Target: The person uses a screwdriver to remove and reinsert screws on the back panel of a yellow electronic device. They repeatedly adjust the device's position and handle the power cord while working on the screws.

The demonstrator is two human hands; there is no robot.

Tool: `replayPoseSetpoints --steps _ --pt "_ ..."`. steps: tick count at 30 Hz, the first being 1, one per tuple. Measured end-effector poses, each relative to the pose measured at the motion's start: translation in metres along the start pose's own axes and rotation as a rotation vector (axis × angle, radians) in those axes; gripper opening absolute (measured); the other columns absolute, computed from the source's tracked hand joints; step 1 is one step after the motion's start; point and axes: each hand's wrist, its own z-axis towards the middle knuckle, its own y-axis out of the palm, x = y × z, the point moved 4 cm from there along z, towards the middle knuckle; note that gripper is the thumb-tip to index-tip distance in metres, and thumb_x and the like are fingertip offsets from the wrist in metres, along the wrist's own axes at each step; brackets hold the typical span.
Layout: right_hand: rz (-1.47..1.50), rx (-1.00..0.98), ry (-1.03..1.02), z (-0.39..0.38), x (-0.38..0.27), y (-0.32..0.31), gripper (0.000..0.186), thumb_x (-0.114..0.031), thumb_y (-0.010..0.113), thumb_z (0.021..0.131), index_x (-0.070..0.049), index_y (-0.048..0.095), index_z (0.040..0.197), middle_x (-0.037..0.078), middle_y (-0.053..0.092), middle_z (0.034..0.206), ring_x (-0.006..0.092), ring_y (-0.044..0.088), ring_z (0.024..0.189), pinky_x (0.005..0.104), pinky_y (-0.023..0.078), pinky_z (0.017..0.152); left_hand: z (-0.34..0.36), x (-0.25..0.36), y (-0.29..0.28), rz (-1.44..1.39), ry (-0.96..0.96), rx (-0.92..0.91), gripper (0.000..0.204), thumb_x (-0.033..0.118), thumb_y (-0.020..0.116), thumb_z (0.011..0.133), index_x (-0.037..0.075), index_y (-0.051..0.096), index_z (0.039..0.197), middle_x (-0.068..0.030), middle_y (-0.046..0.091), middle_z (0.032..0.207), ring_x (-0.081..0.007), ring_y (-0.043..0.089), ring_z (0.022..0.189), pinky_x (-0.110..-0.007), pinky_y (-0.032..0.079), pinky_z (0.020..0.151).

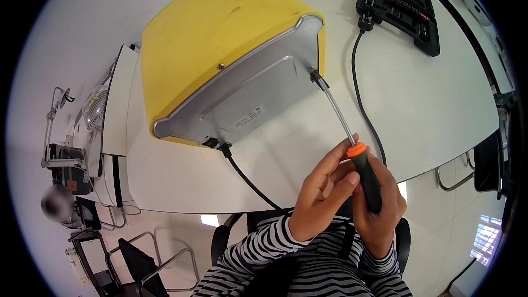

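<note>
white table [440, 126]: extends beyond the grip on both sides. yellow-cased appliance [231, 16]: rests on the table, beyond and left of the grip; its grey panel [275, 85] faces the person, long axis rising from lower left to upper right. open black tool case [404, 14]: far beyond the grip, to its right, holding small orange and metal pieces. left hand [324, 192]: thumb and fingers closed about the upper handle, near the orange collar. right hand [385, 209]: wrapped round the handle, palm hidden. screwdriver [371, 181]: held by both; its long axis runs obliquely from the grip, away from the person and leftward, the shaft [341, 113] ending at the panel's right-hand corner. first black cord [355, 69]: descends from a plug near the case, right of the shaft, and disappears behind the right hand. second black cord [247, 181]: left of the grip, from the panel's lower edge to behind the left hand. dark fitting [322, 81]: lies beside the tip and crowds it; whether the tip engages anything cannot be told. round metal fastener [221, 66]: on the yellow casing, well left of the tip.
</note>
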Motion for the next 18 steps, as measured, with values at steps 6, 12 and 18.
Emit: replayPoseSetpoints --steps 6,12,18 --pt "0.003 0.000 0.010 0.0007 0.0001 -0.0003 0.040 0.003 0.060 0.066 0.004 0.048 0.104 0.015 0.057 0.074 0.0206 0.057 0.055 0.0246 0.044 0.048 0.0019 0.0011 0.0003 0.015 0.011 -0.012 0.048 0.007 0.042 0.086 -0.006 0.020 0.127 -0.0141 0.030 0.129 -0.0245 0.036 0.117 -0.034 0.034 0.095" --pt "0.001 0.004 0.005 0.0005 0.0004 -0.0004 0.039 0.002 0.061 0.066 0.004 0.048 0.104 0.015 0.057 0.075 0.0216 0.058 0.058 0.0252 0.045 0.049 0.0015 0.0013 0.0006 0.003 0.010 -0.004 0.048 0.006 0.042 0.086 -0.006 0.020 0.127 -0.0139 0.030 0.129 -0.0245 0.035 0.117 -0.034 0.034 0.095" --pt "0.008 0.001 0.000 0.0017 -0.0013 -0.0011 0.039 0.002 0.060 0.066 0.004 0.048 0.104 0.016 0.057 0.076 0.0220 0.058 0.058 0.0254 0.045 0.049 0.0013 0.0013 0.0007 0.005 0.003 -0.024 0.048 0.006 0.042 0.086 -0.005 0.020 0.127 -0.0134 0.029 0.130 -0.0240 0.035 0.117 -0.033 0.034 0.094"
